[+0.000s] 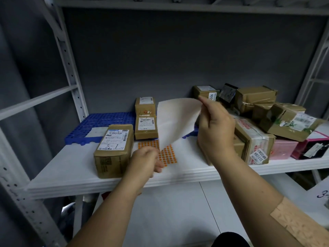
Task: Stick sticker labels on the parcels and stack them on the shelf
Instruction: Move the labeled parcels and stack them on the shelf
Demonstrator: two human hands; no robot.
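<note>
Right hand pinches the white cover sheet, lifted to bare the orange sticker sheet — left hand loosely curled, grip unclear, beside the "3-1" parcel.

You stand in a parcel storeroom. White metal racking with punched uprights carries a shelf against a grey wall. Taped cardboard parcels with barcode labels pile up right of your fingers; a blue pallet lies beyond them.
</note>
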